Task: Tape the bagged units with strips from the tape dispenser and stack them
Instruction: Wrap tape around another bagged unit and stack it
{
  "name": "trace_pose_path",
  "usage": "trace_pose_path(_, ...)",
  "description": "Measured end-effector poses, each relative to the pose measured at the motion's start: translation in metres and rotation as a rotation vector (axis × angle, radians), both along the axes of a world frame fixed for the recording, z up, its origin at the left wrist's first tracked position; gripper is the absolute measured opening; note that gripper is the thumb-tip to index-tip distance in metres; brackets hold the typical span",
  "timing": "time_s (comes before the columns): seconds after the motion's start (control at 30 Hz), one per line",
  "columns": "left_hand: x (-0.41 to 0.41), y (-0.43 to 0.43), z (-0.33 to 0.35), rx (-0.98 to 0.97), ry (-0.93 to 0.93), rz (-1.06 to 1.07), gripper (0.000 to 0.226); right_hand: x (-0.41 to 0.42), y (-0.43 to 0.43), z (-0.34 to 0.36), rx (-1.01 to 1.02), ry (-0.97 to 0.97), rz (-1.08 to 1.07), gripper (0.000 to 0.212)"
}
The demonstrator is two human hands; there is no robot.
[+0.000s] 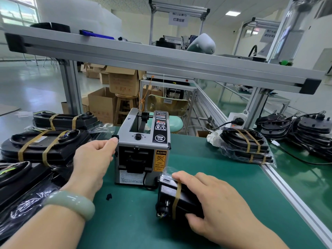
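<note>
Mid-taping. Right hand grips the bagged unit: fingers curl over the top, thumb hooks under the near edge. The unit sits on the green bench, just in front of the right front corner of the tape dispenser, near it or touching; can't tell which.

One tape strip is already wrapped crosswise round the unit. Finished units in the left stack and right stack each carry two strips, so I'd judge the second strip is due.

Left hand is at the dispenser's upper left corner, fingers curled, thumb tip against the housing. Can't tell if it pinches anything there or only steadies the box.

Orientation: the unit's exposed end, the one with the wire ends, points left and toward the person. Its long axis seems to run from that end rightward under the palm; the far end is hidden by the hand. It looks tipped up on an edge, not lying flat.

Next move, as I read it: take a strip from the outlet. I can't see one fed out. Then expose bare bag further along the unit, lay the strip across the long axis parallel to the first, and stack.
</note>
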State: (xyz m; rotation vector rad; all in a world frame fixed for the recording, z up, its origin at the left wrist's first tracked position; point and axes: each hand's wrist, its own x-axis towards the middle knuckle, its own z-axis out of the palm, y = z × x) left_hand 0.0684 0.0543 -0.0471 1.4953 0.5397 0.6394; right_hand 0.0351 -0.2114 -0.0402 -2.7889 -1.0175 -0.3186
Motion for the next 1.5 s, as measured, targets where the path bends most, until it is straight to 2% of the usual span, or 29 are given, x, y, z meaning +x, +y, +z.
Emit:
trace_pose_path(0.13,-0.002,0.004,0.002,-0.040,0.044,0.007,0.025,0.000,0.000,-0.001,-0.002,-0.004,0.002,0.077)
trace_pose_path(0.27,-0.011,0.001,-0.003,-0.186,0.081,0.015,0.023,0.001,0.000,0.000,0.005,0.002,0.001,0.077)
trace_pose_path(0.43,-0.020,-0.022,-0.019,-0.240,0.228,-0.169,0.023,0.002,0.000,0.001,-0.007,0.002,0.001,0.075)
trace_pose_path(0.53,-0.017,-0.029,-0.016,-0.248,0.266,-0.185,0.025,0.002,0.000,0.002,-0.012,-0.001,-0.003,0.075)
trace_pose_path(0.83,-0.004,-0.040,-0.006,-0.397,0.265,-0.180,0.013,0.001,0.001,0.001,-0.019,-0.004,-0.007,0.076)
trace_pose_path(1.27,0.003,-0.056,-0.009,-0.311,0.208,0.024,0.013,0.000,0.000,0.000,-0.008,-0.009,-0.010,0.078)
trace_pose_path(1.5,-0.004,-0.048,-0.012,-0.463,0.247,-0.158,0.012,0.001,0.000,-0.001,-0.006,-0.010,-0.009,0.077)
